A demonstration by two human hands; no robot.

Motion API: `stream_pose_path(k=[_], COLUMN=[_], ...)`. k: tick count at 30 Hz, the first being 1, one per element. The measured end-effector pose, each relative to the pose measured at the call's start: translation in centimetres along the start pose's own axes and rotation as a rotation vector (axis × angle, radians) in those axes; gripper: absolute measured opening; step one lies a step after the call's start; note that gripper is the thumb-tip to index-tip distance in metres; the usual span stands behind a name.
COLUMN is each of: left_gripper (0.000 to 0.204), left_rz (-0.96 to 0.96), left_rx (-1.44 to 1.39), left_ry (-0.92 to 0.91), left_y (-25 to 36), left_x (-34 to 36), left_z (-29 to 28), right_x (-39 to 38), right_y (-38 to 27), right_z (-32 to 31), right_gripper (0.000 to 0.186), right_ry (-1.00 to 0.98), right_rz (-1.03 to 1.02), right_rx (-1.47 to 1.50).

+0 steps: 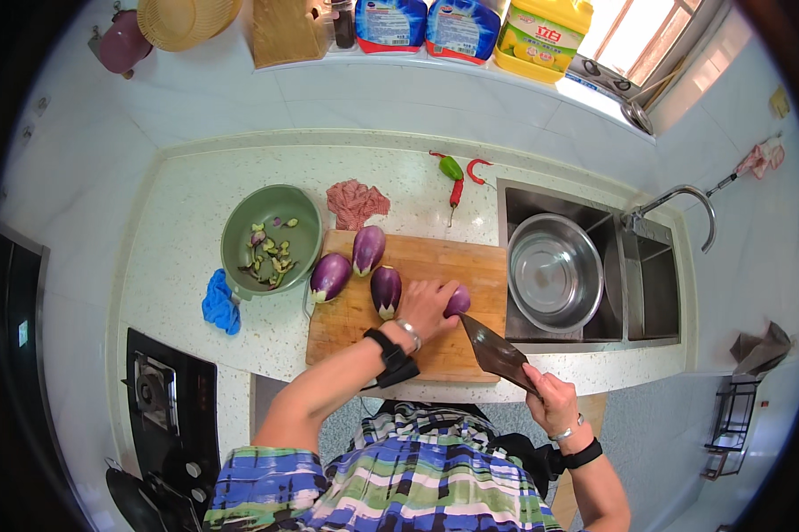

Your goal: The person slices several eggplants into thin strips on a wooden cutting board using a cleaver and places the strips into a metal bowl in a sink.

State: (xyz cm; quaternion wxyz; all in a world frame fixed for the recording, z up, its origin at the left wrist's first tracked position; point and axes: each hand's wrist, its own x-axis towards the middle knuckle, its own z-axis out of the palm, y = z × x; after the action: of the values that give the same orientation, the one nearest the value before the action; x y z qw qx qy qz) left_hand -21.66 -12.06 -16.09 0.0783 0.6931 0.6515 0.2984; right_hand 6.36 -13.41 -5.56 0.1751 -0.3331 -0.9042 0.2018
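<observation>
On the wooden cutting board (452, 355), my left hand (426, 309) is closed over an eggplant (458, 301), whose purple end sticks out past my fingers. My right hand (552, 397) grips a cleaver (498, 348) by its handle. The dark blade slants up and left, its tip close to that eggplant's end; whether they touch I cannot tell. Left of my left hand lie three more whole eggplants: a dark one (386, 291), a lighter one (369, 249) at the back, and another (331, 277) at the board's left edge.
A green basin (311, 232) with cut stem caps stands left of the board, beside a blue cloth (221, 303). Behind are a red checked cloth (357, 203) and peppers (458, 188). The sink (612, 257) at right holds a metal bowl (513, 277); a gas stove (173, 399) sits front left.
</observation>
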Motion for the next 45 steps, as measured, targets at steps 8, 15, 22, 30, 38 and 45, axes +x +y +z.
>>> stream_pose_path(k=[8, 15, 22, 30, 38, 45], left_gripper=[0.055, 0.058, 0.067, 0.063, 0.058, 0.060], left_rz=[-0.244, -0.382, -0.438, -0.442, -0.527, -0.669], left_rx=[0.070, 0.229, 0.272, 0.229, 0.285, 0.331], left_ry=[0.126, 0.113, 0.057, 0.113, -0.097, -0.450], left_y=[0.4, -4.4, -3.8, -3.5, -8.8, -8.3], left_x=[-6.6, -9.3, -9.5, -7.9, 2.9, 6.0], left_z=[-9.9, -7.6, -7.9, -9.6, -8.5, -8.8], right_x=[-0.5, 1.5, 0.9, 0.6, 0.7, -0.5], right_y=[1.7, 1.2, 1.5, 2.0, 1.6, 1.3], right_z=[0.0, 0.6, 1.0, 0.9, 1.1, 0.4], right_gripper=[0.048, 0.045, 0.045, 0.043, 0.041, 0.042], right_ry=[0.068, 0.044, 0.034, 0.024, 0.028, 0.041], right_rz=[0.062, 0.070, 0.082, 0.091, 0.125, 0.161], right_rx=[0.064, 0.127, 0.114, 0.096, 0.137, 0.106])
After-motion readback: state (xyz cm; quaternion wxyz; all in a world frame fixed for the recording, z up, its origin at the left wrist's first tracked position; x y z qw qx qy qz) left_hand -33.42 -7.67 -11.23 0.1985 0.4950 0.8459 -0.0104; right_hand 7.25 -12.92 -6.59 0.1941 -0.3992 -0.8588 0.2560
